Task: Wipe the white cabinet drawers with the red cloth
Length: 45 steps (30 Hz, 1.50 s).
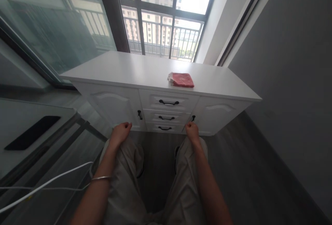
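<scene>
My left hand [120, 133] is closed in a loose fist on my left knee, with no object showing in it. On the other knee rests my right hand [192, 131], also curled into a fist with nothing visible in it. Beyond both hands stands a white cabinet [124, 71] with drawers in the middle and a door on each side. A folded red cloth [183, 80] with a pale fringed end lies on its top, right of centre. The black right door handle [193, 118] appears just above my right fist. The drawers and doors are closed.
To the left is a table [15, 114] with a dark flat pad [32, 132] on it. White cables [57, 177] run beside my left forearm. A glass door [59, 20] and a window [160, 14] stand behind the cabinet; a grey wall [290, 79] bounds the right.
</scene>
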### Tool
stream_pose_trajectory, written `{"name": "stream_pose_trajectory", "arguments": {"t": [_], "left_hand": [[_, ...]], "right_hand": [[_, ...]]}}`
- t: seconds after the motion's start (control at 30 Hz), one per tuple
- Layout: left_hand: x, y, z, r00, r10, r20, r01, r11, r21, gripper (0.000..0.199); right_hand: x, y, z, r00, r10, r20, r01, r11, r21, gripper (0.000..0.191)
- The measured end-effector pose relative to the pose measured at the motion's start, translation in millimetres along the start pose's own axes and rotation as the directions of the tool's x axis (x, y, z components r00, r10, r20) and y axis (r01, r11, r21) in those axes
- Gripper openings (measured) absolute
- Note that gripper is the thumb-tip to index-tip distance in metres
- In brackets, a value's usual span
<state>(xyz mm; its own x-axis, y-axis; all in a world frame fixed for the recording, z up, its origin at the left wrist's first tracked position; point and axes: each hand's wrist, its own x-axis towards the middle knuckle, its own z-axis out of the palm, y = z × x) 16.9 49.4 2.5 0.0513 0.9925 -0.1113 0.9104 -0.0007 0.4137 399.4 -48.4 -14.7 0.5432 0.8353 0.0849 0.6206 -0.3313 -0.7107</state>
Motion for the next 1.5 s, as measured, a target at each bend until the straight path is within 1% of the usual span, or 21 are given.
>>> {"name": "stream_pose_trajectory", "arguments": {"t": [0.1,0.2,0.27,0.4,0.53,0.63,0.8,1.13,1.5], "left_hand": [[-1.2,0.8,2.8,1.0,-0.008,-0.012,0.008,1.0,0.002,0.045],[-2.3,-0.1,4.2,1.0,-0.01,-0.02,0.01,1.0,0.005,0.046],[-3.0,-1.4,4.4,1.0,-0.01,-0.023,0.01,1.0,0.008,0.047],[-3.5,-4.1,2.7,0.999,-0.025,-0.031,0.025,1.0,0.015,0.048],[-3.6,-4.8,0.7,0.998,-0.05,-0.044,0.051,0.999,0.019,0.048],[-4.0,-3.6,-0.1,0.997,-0.059,-0.042,0.06,0.998,0.017,0.048],[-4.6,-1.7,-1.5,0.997,-0.064,-0.042,0.065,0.998,0.01,0.047],[-4.7,-2.8,-3.8,0.997,-0.065,-0.046,0.065,0.998,-0.003,0.046],[-4.5,-5.5,-5.1,0.995,-0.081,-0.05,0.082,0.997,0.002,0.047]], "right_hand": [[-0.6,-2.3,3.6,0.994,-0.007,0.112,0.017,0.996,-0.093,0.037],[-2.5,-4.7,7.5,0.974,0.007,0.226,0.044,0.975,-0.218,0.036],[-3.8,-6.8,9.2,0.959,0.021,0.281,0.065,0.953,-0.295,0.035],[-5.5,-11.6,10.2,0.945,0.045,0.325,0.091,0.916,-0.391,0.036],[-5.6,-14.7,9.5,0.929,0.052,0.366,0.118,0.897,-0.426,0.037],[-4.9,-15.1,9.0,0.926,0.062,0.373,0.113,0.897,-0.428,0.035],[-3.8,-12.8,8.1,0.942,0.043,0.333,0.103,0.907,-0.408,0.036],[-6.7,-7.5,6.8,0.955,0.008,0.297,0.114,0.912,-0.393,0.037],[-9.0,-11.6,3.7,0.947,0.027,0.32,0.112,0.905,-0.409,0.04]]}}
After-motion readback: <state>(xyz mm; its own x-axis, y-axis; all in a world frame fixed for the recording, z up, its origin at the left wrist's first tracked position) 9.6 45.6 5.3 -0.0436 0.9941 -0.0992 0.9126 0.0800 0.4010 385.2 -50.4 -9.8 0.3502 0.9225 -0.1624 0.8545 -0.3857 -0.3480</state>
